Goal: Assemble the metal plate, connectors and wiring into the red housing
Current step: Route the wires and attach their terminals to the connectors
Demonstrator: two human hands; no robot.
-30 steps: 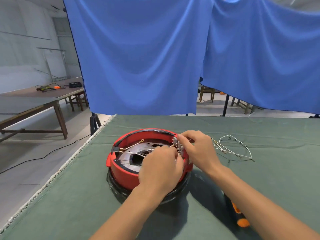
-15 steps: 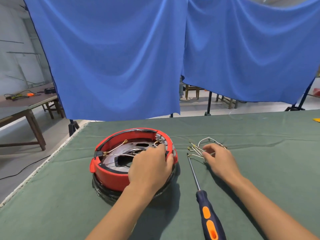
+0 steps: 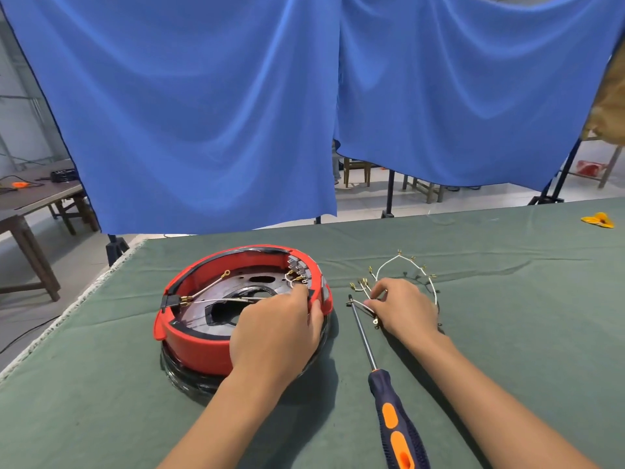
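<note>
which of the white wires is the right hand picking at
The loose white wire bundle on the green cloth, right of the screwdriver; the right hand pinches it. The other wires lie inside the red housing.
</note>
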